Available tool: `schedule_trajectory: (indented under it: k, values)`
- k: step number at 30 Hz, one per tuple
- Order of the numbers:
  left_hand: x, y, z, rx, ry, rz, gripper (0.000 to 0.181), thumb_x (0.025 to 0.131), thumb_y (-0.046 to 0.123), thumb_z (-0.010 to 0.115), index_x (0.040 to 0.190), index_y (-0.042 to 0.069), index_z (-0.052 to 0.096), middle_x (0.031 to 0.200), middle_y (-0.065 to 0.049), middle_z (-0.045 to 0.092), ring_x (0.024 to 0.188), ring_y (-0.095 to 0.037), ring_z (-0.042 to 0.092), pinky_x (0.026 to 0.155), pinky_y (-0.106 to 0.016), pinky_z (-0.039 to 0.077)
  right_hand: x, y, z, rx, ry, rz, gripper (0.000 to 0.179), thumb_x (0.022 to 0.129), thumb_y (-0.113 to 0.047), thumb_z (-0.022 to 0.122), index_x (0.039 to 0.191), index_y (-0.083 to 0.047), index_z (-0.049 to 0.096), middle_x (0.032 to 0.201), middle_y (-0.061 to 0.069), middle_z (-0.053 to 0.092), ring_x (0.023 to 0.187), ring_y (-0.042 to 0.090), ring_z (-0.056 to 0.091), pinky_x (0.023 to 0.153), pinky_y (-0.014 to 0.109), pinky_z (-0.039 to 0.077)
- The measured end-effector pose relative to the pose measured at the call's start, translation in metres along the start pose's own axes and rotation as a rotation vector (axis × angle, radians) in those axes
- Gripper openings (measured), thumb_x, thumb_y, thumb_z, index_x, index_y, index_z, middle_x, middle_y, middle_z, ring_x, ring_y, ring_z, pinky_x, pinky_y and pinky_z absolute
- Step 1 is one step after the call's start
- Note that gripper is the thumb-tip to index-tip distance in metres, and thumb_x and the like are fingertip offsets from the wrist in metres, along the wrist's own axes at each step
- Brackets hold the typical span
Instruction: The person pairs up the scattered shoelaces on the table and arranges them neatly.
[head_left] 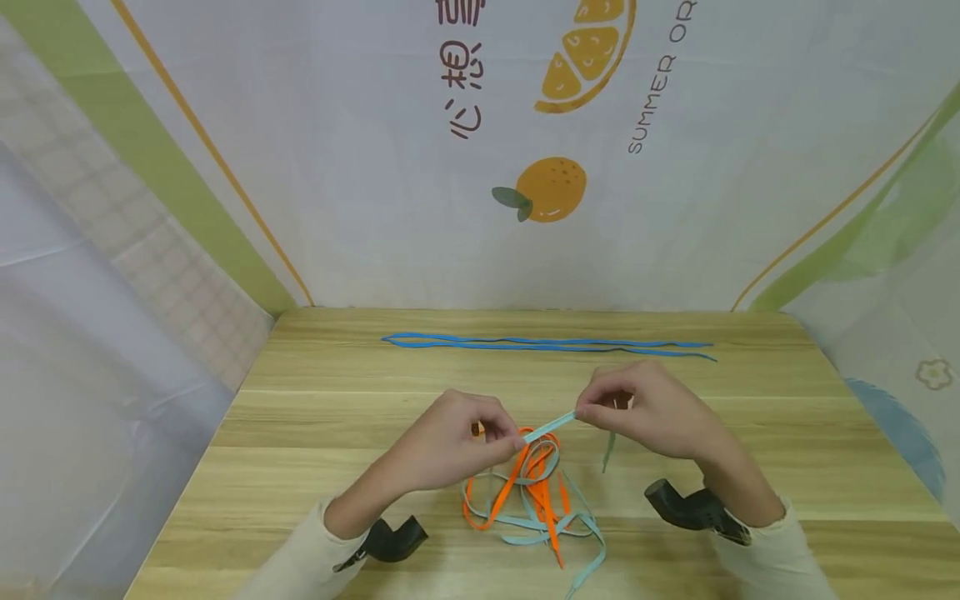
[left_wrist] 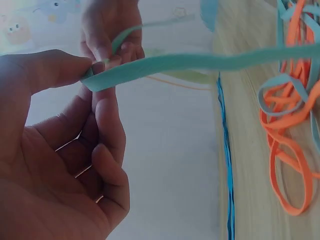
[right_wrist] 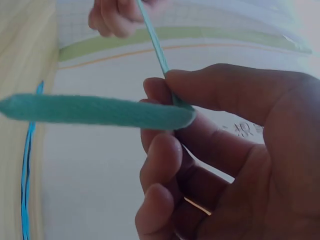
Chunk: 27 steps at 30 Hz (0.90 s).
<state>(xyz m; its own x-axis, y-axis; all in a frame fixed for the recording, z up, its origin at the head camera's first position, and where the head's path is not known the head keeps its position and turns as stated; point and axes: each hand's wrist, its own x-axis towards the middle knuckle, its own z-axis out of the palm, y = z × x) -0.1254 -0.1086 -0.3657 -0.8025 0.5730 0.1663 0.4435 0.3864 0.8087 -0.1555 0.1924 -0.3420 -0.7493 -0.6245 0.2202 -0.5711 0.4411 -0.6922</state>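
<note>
A flat mint-green shoelace stretches between the two hands above the table. My left hand pinches it between thumb and forefinger, and in the left wrist view the mint shoelace runs off from that pinch to the right. My right hand pinches the lace further along, with a short end hanging below the fingers; the right wrist view shows this mint end close up. Beneath the hands lies a loose heap of an orange shoelace and more mint lace, looped over each other.
A blue shoelace, doubled lengthwise, lies straight along the far side of the wooden table. A white printed cloth hangs behind the table's back edge. Black curved mounts sit at both wrists.
</note>
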Motion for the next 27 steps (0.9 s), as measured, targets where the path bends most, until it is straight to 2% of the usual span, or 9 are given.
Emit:
schedule_trajectory:
  k: [6, 14, 22, 27]
  values:
    - [-0.003, 0.007, 0.000, -0.051, -0.019, 0.033, 0.008, 0.100, 0.016, 0.079, 0.094, 0.018, 0.085, 0.081, 0.019, 0.070, 0.075, -0.005, 0.062, 0.071, -0.026, 0.053, -0.006, 0.004, -0.010, -0.023, 0.048, 0.072, 0.018, 0.102, -0.016, 0.079, 0.092, -0.030, 0.082, 0.088, -0.015, 0.073, 0.079, 0.011, 0.063, 0.072, 0.030, 0.053]
    - [-0.006, 0.008, -0.005, -0.075, -0.011, 0.090, 0.010, 0.102, 0.016, 0.078, 0.094, 0.019, 0.084, 0.084, 0.019, 0.071, 0.080, -0.007, 0.063, 0.079, -0.029, 0.054, -0.014, 0.011, -0.025, -0.034, 0.115, 0.131, 0.015, 0.102, -0.015, 0.081, 0.094, -0.028, 0.082, 0.091, -0.009, 0.075, 0.079, 0.013, 0.064, 0.072, 0.029, 0.054]
    - [-0.006, 0.005, -0.013, -0.088, 0.010, 0.066, 0.013, 0.103, 0.017, 0.076, 0.096, 0.020, 0.086, 0.087, 0.016, 0.074, 0.080, -0.010, 0.065, 0.082, -0.029, 0.053, -0.028, 0.016, -0.046, -0.021, 0.168, 0.187, 0.014, 0.104, -0.013, 0.078, 0.098, -0.025, 0.083, 0.092, -0.005, 0.075, 0.081, 0.018, 0.065, 0.073, 0.027, 0.053]
    - [-0.007, 0.007, -0.017, -0.096, 0.017, 0.089, 0.014, 0.105, 0.022, 0.076, 0.096, 0.021, 0.086, 0.087, 0.011, 0.075, 0.081, -0.012, 0.065, 0.081, -0.030, 0.052, -0.034, 0.018, -0.055, -0.027, 0.206, 0.239, 0.011, 0.106, -0.016, 0.076, 0.101, -0.021, 0.084, 0.098, -0.001, 0.076, 0.084, 0.019, 0.066, 0.075, 0.027, 0.053]
